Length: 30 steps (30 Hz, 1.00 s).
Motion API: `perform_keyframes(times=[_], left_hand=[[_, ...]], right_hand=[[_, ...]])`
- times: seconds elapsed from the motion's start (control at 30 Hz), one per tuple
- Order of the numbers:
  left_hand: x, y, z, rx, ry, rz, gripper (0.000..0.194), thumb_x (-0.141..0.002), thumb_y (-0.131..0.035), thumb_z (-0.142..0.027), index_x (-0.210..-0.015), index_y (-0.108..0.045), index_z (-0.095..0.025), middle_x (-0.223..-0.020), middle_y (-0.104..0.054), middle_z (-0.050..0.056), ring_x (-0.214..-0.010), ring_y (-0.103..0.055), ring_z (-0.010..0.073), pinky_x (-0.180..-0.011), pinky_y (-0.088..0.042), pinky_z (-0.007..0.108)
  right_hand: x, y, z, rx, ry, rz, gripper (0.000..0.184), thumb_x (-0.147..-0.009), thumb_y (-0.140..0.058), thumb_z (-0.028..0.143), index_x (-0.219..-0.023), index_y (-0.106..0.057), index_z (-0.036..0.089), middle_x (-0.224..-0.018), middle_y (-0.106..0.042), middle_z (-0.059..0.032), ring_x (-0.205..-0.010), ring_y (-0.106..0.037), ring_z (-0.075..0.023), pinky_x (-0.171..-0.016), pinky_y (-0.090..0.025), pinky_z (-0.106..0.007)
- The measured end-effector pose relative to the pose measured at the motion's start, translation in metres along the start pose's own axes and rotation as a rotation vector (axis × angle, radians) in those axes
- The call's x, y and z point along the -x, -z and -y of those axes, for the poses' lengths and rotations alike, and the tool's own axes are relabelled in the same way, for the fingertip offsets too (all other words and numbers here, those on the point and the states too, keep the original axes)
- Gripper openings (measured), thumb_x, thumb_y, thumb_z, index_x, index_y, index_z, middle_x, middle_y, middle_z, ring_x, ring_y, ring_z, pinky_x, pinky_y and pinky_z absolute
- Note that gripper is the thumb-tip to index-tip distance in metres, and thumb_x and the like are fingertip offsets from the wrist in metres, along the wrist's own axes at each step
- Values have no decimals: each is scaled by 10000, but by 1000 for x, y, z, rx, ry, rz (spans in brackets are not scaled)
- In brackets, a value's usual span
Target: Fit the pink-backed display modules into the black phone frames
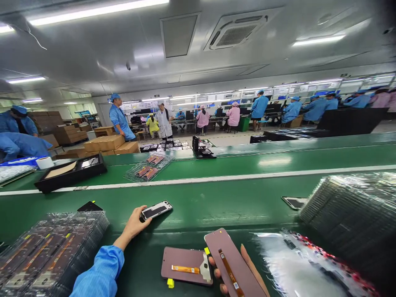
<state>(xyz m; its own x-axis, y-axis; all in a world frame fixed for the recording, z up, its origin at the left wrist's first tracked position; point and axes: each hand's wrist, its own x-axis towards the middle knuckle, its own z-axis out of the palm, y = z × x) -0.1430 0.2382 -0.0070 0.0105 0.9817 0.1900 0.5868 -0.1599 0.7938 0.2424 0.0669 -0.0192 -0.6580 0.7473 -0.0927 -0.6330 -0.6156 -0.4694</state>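
Observation:
My left hand [135, 226], in a blue sleeve, reaches over the green bench and pinches the near end of a phone frame [157, 209] between thumb and fingers. In my right hand [254, 270] is a phone screen panel [233, 262], its mauve back and brown ribbon cable facing up. The fingers wrap its two long edges, and the palm is hidden beneath. Just left of it, another phone screen panel [182, 258] lies on the bench, with an orange ribbon cable, a silvery end piece and yellow tabs.
Stacked clear trays of screen panels [52, 251] stand at the left. Clear trays [349, 202] rise at the right, beside a pile of plastic film [293, 264]. Another phone frame [293, 202] lies there. A black tray [72, 171] sits across the bench; co-workers are beyond.

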Motion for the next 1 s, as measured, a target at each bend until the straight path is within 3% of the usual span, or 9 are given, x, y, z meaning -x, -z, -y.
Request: perform_keyframes(times=[0.13,0.27,0.37,0.47,0.53,0.67,0.8,1.0], left_hand=[[23,0,-21,213,50,-255,695,-700,-673,-533,-1272,-476,-191,-1285,-463,115,-1118,-586,287,-983,-518,435],[59,-2,-56,465,81,-300,757,-815,-537,-613,-1434,-273,-266,-1260,-489,90,-1085,-620,255,-842,-595,403],[97,-10,-85,763,153,-167,883,-762,-670,-615,-1469,-278,-261,-1206,-596,115,-1099,-639,306,-807,-593,402],[136,-23,-108,1035,256,56,914,-600,-861,-538,-1370,-489,-216,-1273,-629,166,-1146,-622,367,-853,-563,384],[157,-32,-118,1082,262,185,870,-550,-897,-513,-1306,-579,-224,-1350,-606,160,-1207,-585,381,-922,-532,375],[180,-43,-132,1083,187,389,894,-529,-901,-532,-1324,-584,-276,-1381,-593,133,-1243,-554,387,-1038,-459,431],[185,-44,-141,1027,138,465,900,-561,-874,-561,-1345,-562,-251,-1359,-605,151,-1236,-558,397,-1059,-437,470],[184,-43,-143,1005,111,500,910,-592,-856,-563,-1377,-524,-244,-1371,-595,157,-1267,-536,403,-1076,-420,475]], right_hand=[[12,-26,1,-47,108,-95,665,-721,-728,699,-1054,-762,125,-966,-765,-122,-772,-723,-183,-709,-572,-242],[23,-26,-5,17,222,-157,586,-771,-729,632,-1143,-740,179,-1070,-757,-135,-875,-736,-242,-869,-563,-357],[34,-24,-5,121,350,-226,527,-781,-730,605,-1182,-715,263,-1226,-704,-116,-998,-712,-274,-924,-544,-415],[43,-32,-3,403,543,-312,599,-749,-772,573,-1271,-647,308,-1376,-605,-115,-1119,-660,-304,-940,-543,-422],[46,-43,-4,663,677,-337,656,-740,-779,576,-1311,-616,295,-1389,-587,-135,-1159,-634,-316,-966,-533,-431],[41,-64,-11,1134,856,-333,655,-824,-691,587,-1386,-549,282,-1382,-579,-145,-1186,-615,-298,-983,-531,-419],[36,-75,-19,1468,877,-261,594,-868,-668,539,-1398,-536,305,-1406,-554,-129,-1253,-572,-286,-1026,-500,-398],[36,-71,-21,1578,790,-202,611,-870,-668,532,-1418,-511,312,-1412,-554,-131,-1273,-560,-279,-1039,-485,-397]])
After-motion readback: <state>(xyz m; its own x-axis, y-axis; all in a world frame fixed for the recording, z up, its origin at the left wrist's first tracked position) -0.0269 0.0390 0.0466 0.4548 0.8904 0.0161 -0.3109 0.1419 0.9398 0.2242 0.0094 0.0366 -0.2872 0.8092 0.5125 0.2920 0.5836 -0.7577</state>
